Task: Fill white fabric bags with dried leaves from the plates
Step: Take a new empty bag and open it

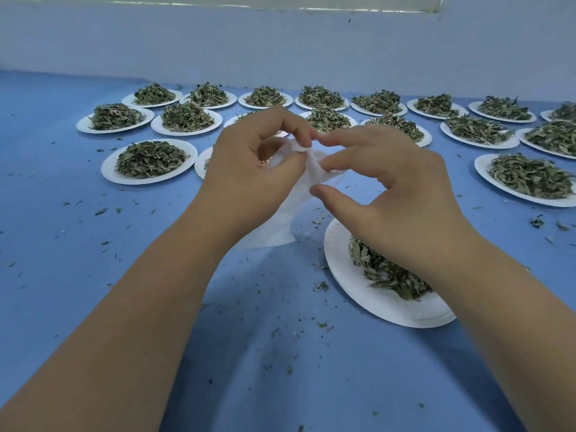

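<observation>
A white fabric bag (pixel 280 222) hangs in the air above the blue table, limp and flat below its top. My left hand (pixel 249 169) pinches the bag's top edge between thumb and fingers. My right hand (pixel 396 188) meets it from the right, and its fingertips pinch the same gathered top. Under my right wrist lies a white plate (pixel 343 269) with a heap of dried leaves (pixel 383 272), partly hidden by my forearm.
Several white plates of dried leaves stand in rows across the far half of the table, such as one at the left (pixel 149 162) and one at the right (pixel 526 179). Leaf crumbs are scattered over the blue cloth (pixel 93 244). A pale wall (pixel 280 51) rises behind.
</observation>
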Demonstrator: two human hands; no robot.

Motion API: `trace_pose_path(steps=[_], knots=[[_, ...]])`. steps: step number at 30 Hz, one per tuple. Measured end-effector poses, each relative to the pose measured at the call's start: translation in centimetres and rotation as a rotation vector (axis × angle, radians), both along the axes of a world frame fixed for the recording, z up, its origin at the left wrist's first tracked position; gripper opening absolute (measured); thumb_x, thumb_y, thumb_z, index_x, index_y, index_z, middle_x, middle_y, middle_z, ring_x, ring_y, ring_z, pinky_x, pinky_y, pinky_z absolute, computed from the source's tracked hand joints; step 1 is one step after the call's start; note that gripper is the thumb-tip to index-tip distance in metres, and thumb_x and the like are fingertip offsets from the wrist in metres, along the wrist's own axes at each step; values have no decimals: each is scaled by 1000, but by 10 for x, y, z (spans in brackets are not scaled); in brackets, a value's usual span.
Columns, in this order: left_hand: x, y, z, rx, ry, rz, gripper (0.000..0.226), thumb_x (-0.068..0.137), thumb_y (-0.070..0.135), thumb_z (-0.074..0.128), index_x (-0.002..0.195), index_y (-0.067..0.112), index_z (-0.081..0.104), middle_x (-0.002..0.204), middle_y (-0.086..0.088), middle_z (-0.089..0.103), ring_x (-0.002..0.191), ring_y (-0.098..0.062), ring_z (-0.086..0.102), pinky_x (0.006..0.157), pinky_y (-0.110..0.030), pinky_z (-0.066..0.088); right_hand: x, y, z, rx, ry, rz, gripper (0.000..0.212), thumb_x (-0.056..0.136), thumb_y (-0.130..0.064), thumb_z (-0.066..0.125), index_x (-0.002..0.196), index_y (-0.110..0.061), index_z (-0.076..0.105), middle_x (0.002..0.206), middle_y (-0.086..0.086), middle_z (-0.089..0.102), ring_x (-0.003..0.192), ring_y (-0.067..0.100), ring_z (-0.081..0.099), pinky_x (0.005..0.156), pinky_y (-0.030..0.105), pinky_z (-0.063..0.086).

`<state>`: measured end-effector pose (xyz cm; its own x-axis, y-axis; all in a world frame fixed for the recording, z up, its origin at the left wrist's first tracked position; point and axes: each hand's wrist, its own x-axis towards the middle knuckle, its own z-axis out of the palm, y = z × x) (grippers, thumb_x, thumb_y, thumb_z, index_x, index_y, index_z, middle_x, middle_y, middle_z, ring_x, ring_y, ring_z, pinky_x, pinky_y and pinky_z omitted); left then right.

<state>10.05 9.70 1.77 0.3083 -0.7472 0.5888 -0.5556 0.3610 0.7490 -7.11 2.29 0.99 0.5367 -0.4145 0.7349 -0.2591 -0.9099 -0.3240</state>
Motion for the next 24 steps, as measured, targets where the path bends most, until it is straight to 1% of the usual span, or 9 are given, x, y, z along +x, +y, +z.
trace_pose_path(steps=[3,5,8,10,12,14,17,21,24], knots=[[0,0,2,-13,50,-61,20,85,-3,53,89,8,69,109,10,72,104,-14,69,91,-44,56,0,-3,-1,83,131,-22,20,85,-33,80,101,-22,77,132,-14,65,129,10,51,99,20,42],[0,0,2,-3,23,-61,24,84,-5,50,88,10,69,112,12,71,107,-13,67,89,-38,56,-2,-6,-1,95,139,-42,13,88,-31,77,99,-24,78,125,-20,65,126,8,52,96,19,42],[2,1,0,2,-219,-13,31,84,-3,47,93,16,70,121,13,65,118,-7,57,84,-32,51,-3,-6,-1,38,84,-77,7,91,-24,75,95,-20,79,105,-17,70,112,12,60,86,16,40],[2,1,-3,-7,-415,-26,33,84,-4,51,99,17,72,131,7,59,123,-11,54,94,-36,48,-3,-4,-2,-25,96,-87,7,91,-22,74,93,-17,79,100,-11,74,105,18,62,85,21,43],[0,1,-4,-22,-551,-10,27,84,-2,55,95,15,73,134,3,58,125,-19,54,99,-43,46,-1,-1,-3,-56,123,-74,9,92,-23,72,89,-17,79,95,-8,75,98,20,62,83,29,45],[2,1,-3,-35,-648,71,18,84,4,56,85,13,72,131,2,61,123,-23,54,94,-44,46,-1,0,-2,-65,137,-69,14,94,-25,70,85,-17,78,91,-6,74,96,21,62,80,35,46],[10,3,-2,-3,-738,203,18,79,7,53,79,11,70,127,1,64,120,-28,55,89,-45,48,-3,0,1,-71,138,-84,19,94,-29,69,82,-16,75,96,-5,75,101,21,63,85,39,49],[14,4,3,-51,-798,320,23,76,5,48,76,9,71,111,0,71,103,-32,60,75,-38,48,-3,1,5,-65,216,-78,20,96,-35,63,82,-21,65,81,-10,64,90,15,54,78,44,47],[15,5,6,-106,-791,387,27,75,4,44,74,9,71,98,-1,72,90,-34,61,66,-44,49,0,4,8,-84,212,-83,21,95,-34,63,80,-20,63,76,-13,57,84,16,51,75,43,46]])
